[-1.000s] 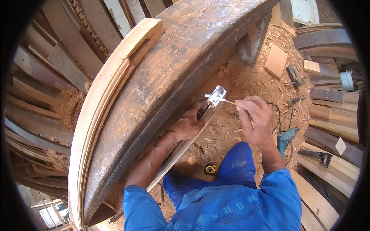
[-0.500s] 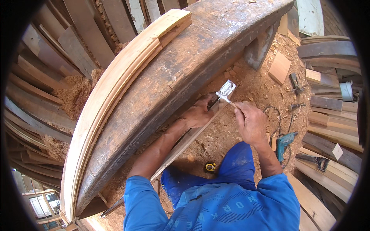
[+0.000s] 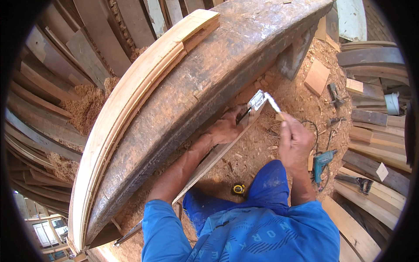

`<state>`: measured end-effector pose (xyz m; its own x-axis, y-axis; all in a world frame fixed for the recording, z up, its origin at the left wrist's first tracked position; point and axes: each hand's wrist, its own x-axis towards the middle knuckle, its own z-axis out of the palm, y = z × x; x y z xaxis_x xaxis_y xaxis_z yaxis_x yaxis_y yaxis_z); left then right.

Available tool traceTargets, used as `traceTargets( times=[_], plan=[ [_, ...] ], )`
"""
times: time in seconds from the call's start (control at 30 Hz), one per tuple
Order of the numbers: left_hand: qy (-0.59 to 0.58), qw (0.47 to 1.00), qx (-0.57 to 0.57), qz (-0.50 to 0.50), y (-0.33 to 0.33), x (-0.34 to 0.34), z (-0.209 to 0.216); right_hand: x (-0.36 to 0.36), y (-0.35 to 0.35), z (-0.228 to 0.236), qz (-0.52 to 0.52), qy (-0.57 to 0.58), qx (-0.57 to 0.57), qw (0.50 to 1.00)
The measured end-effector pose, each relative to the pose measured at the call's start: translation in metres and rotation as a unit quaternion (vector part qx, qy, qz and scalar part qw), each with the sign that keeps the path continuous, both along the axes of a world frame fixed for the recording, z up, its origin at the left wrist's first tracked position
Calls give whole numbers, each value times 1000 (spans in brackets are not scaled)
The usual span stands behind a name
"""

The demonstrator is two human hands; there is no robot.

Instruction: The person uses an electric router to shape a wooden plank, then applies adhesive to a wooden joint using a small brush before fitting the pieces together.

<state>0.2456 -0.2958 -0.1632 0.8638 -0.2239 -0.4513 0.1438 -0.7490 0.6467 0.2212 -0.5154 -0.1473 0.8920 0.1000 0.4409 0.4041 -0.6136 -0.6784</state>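
A long narrow wooden board slants from beside my left arm up to the middle of the view. Its upper end is coated in thick white paste. Just below that end, my left hand is closed around the board, its fingertips partly hidden on the far side. My right hand pinches a thin stick whose far half is smeared with the same white paste. The stick's tip is close beside the coated end; whether they touch I cannot tell.
A heavy worn workbench crosses ahead, with a long wooden piece along its far edge. On the shavings-covered ground lie a yellow tape measure, a teal power drill with its cord, and a wood block. Stacked planks line the right.
My right hand has moved right and slightly down, turning the stick so it now points up and left beside the coated end. My left hand and the board have barely shifted.
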Motion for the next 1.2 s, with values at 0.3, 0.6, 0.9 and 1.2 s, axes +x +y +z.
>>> traceTargets(
  times=[0.3, 0.6, 0.9, 1.2],
  plan=[
    [9, 1000, -21, 21, 0, 6, -10, 23, -11, -14, 12, 59, -82, 995],
    [-23, 999, -16, 22, 7, 3, -27, 0, -8, -19, 89, 42, -15, 995],
    [-19, 999, -23, 41, 8, 5, -33, 14, -7, -7, 58, 65, -81, 993],
    [-14, 998, -40, 40, 8, 6, -30, 9, 7, -23, 47, 20, 58, 997]
  ],
)
